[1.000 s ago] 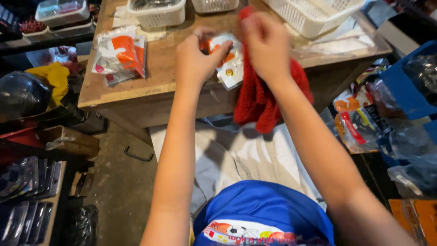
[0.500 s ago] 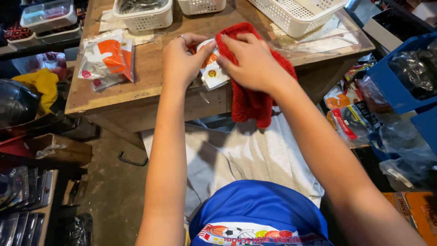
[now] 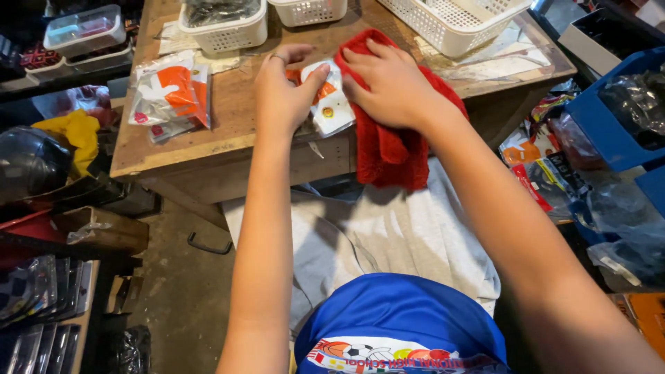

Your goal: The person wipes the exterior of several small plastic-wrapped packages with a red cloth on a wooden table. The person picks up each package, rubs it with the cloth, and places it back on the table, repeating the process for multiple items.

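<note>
Two hands at work: left hand (image 3: pixel 280 97) pinching small white packet (image 3: pixel 331 104), right hand (image 3: pixel 388 86) pressed flat on red cloth (image 3: pixel 391 149). Risk: overhanging cloth sliding off wooden table (image 3: pixel 228 142), dragging packet.

Cluttered workshop-storeroom: worn wooden workbench (image 3: pixel 208 149), plastic baskets (image 3: pixel 225 31), packaged parts (image 3: pixel 173 93).

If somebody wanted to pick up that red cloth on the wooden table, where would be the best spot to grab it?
Probably the hanging part of the red cloth, taken from the front, below the table edge. That end droops free over the edge with nothing on it, so fingers can close around it. The upper part lies flat under the right hand, beside the small packet that the left hand touches.
</note>
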